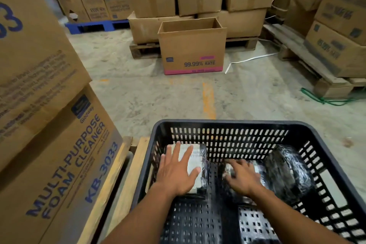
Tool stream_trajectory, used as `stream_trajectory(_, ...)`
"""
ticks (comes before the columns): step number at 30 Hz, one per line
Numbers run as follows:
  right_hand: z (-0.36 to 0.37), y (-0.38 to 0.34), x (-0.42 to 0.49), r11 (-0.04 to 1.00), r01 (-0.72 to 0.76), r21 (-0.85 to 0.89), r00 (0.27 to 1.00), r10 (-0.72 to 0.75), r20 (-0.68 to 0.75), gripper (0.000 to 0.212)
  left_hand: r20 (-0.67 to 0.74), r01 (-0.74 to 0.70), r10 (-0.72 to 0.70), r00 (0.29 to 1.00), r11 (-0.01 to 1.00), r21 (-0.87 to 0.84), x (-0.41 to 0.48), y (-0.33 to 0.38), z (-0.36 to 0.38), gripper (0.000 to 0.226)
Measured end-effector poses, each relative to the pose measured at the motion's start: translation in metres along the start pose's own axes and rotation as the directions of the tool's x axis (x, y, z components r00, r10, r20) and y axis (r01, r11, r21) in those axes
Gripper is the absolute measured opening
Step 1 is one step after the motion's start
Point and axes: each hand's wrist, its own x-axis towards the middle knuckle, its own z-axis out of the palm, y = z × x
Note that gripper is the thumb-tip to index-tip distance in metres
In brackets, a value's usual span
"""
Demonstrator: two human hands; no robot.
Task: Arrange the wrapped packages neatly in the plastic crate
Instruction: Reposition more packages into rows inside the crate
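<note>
Stacked cartons (59, 154) marked "Multi-purpose foam cleaner" are standing at the far left, just beside the black plastic crate (227, 125). Inside the crate, the left hand (176, 172) is lying flat, fingers spread, on a wrapped package (195, 156) with a pale label in the far left corner. The right hand (242, 176) is resting palm down on a second wrapped package (257, 170) at the middle; blur is hiding how its fingers are set. A dark, shiny bundle (289, 172) is leaning at the right wall.
</note>
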Motion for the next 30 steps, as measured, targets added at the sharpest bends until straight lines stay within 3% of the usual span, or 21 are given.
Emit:
stream_trajectory(2,0.008,0.022,-0.002,0.98,0.076,-0.186,0.996,-0.066,0.058,0.072,0.092,0.008,-0.016,0.996,0.996,0.09,0.007,-0.006,0.02,0.078)
stream_trajectory(6,0.034,0.019,0.009,0.936,0.119,-0.332,0.977,-0.051,0.206,0.079,0.069,0.034,-0.044,0.997,0.989,0.145,0.02,-0.014,0.034,0.079)
stream_trajectory(10,0.039,0.01,0.012,0.898,0.06,-0.435,0.989,0.006,0.148,0.077,0.059,0.038,-0.046,0.997,0.99,0.137,0.018,-0.018,0.033,0.079)
stream_trajectory(13,0.028,0.012,0.002,0.918,0.043,-0.394,0.996,-0.007,0.091,0.068,0.057,0.048,-0.056,0.997,0.99,0.135,0.017,-0.017,0.032,0.079)
stream_trajectory(16,0.0,0.016,-0.015,0.966,0.009,-0.258,0.999,-0.021,-0.043,0.049,0.099,0.06,-0.073,0.992,0.989,0.133,0.019,-0.013,0.03,0.079)
stream_trajectory(20,-0.039,0.036,-0.031,0.991,-0.107,-0.085,0.979,0.09,-0.182,0.058,0.163,0.082,-0.111,0.98,0.981,0.178,0.02,-0.005,0.022,0.081)
stream_trajectory(23,-0.057,0.053,-0.04,0.965,-0.1,0.242,0.968,0.151,-0.199,0.043,0.076,0.089,-0.098,0.992,0.99,0.106,0.012,0.011,0.015,0.085)
stream_trajectory(27,-0.075,0.036,-0.05,0.721,0.02,0.693,0.958,0.185,-0.221,0.033,-0.118,-0.012,-0.02,0.993,0.964,-0.265,-0.005,0.056,0.002,0.084)
stream_trajectory(30,-0.092,0.013,-0.052,0.535,0.12,0.836,0.965,0.135,-0.226,0.033,-0.011,0.049,-0.078,0.997,0.72,-0.693,-0.01,0.085,-0.007,0.092)
